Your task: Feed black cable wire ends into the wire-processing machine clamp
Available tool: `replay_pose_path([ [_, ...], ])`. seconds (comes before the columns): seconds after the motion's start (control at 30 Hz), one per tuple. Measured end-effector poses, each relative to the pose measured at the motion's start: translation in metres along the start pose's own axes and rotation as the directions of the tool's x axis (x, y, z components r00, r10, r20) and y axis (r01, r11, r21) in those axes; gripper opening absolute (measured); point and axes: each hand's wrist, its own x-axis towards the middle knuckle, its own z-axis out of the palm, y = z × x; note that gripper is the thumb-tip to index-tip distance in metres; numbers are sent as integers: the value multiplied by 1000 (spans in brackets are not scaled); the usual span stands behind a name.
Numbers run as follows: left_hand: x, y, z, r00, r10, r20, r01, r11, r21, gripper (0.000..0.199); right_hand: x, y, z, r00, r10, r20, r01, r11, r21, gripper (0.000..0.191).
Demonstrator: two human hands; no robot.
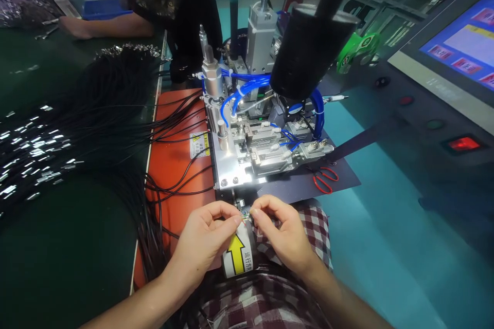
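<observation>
My left hand (210, 234) and my right hand (284, 234) meet in front of the machine, thumbs and forefingers pinched close together. Thin wire ends (246, 217) show in the narrow gap between the fingertips, with pale and reddish strands. Both pinches appear to hold them, though the fingers cover much of the detail. Just beyond my fingertips is the front edge of a metal machine (233, 167) with cylinders and blue air tubes (250, 82). Below the hands lies a white label with a yellow arrow (236, 257).
Black cables (116, 82) with shiny ends spread over the dark table (69, 247) at left and cross an orange-red surface (181, 164). Red-handled scissors (325, 181) lie right of the machine. A black nozzle (312, 51) hangs above. A control panel screen (463, 46) stands right. A co-worker's arm (111, 26) rests behind.
</observation>
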Motion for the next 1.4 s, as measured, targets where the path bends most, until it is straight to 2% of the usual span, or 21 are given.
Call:
replay_pose_path([
  [0.13,0,-2,-1,1000,7,3,-7,1000,1,25,-2,-2,3,996,87,13,-87,994,71,12],
  [0.27,0,-3,-2,1000,26,5,-26,1000,12,28,-3,-7,8,994,105,4,-105,991,86,11],
  [0.43,2,-4,-3,999,31,17,-32,999,41,27,-1,-9,9,995,101,-14,-100,992,78,10],
  [0.67,1,0,-6,997,0,82,-2,1000,29,21,0,-7,9,1000,11,18,-12,997,78,11],
  [0.8,1,1,-6,996,16,93,-16,1000,0,22,-1,-4,13,995,93,45,-100,976,192,13],
  [0.97,2,-5,-7,992,85,95,-87,996,19,23,0,-2,13,977,191,92,-211,916,341,17],
  [1.1,6,-7,-12,972,129,195,-132,991,2,21,0,1,11,971,212,114,-239,894,379,20],
  [1.27,9,0,-19,940,36,340,-26,999,-35,15,-2,2,10,962,212,171,-262,891,372,20],
  [1.33,8,2,-20,945,19,327,-25,1000,12,15,-1,2,9,959,218,180,-270,896,353,20],
  [1.4,7,3,-20,968,83,236,-121,982,147,13,1,2,8,960,229,163,-272,904,329,20],
])
